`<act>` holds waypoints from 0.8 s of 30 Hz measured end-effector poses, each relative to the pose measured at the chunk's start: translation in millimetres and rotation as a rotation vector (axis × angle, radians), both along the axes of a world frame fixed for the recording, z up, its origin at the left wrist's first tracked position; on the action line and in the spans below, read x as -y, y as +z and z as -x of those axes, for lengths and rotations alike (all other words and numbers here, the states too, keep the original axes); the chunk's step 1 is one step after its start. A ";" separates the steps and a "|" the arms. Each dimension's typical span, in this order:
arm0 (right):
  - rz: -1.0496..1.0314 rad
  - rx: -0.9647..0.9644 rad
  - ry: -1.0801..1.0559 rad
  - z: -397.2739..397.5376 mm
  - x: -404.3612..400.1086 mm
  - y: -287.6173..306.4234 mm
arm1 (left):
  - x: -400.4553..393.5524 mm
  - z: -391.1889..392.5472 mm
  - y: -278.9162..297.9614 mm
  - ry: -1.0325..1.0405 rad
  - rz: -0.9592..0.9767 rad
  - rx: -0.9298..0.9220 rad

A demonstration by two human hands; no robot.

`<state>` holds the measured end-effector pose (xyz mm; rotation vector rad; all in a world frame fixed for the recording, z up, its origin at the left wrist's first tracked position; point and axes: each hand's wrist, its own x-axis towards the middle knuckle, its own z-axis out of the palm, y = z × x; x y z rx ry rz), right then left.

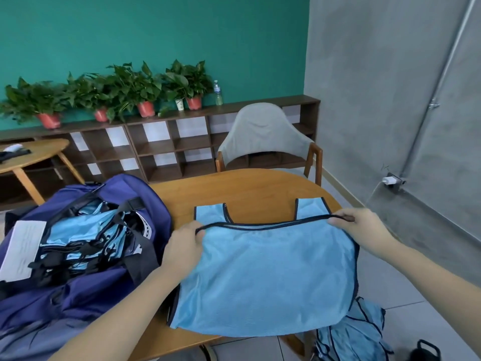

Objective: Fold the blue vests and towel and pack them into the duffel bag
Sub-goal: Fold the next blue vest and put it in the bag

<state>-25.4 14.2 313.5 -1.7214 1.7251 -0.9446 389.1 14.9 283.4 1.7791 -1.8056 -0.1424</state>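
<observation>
Hands (184, 246) (361, 230) pinch vest (265, 277); duffel bag (78, 256) just beside, seemingly touching.

Even, soft indoor light fills the room, casting only faint shadows under the wooden table (255, 186). No glare shows on its top. Wide-angle distortion bends the lines far from the table (the wall pipe curves plainly). The whole picture looks slightly soft, edges smeared.

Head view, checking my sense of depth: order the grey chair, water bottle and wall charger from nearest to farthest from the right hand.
From the right hand:
1. Grey chair, across the table.
2. Wall charger, right wall; close to the chair's rank.
3. Water bottle, far shelf.
</observation>
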 end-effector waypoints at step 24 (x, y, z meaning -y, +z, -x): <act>0.042 -0.059 -0.101 -14.7 103.3 -14.8 | 82.9 -10.5 6.4 0.138 0.036 -0.043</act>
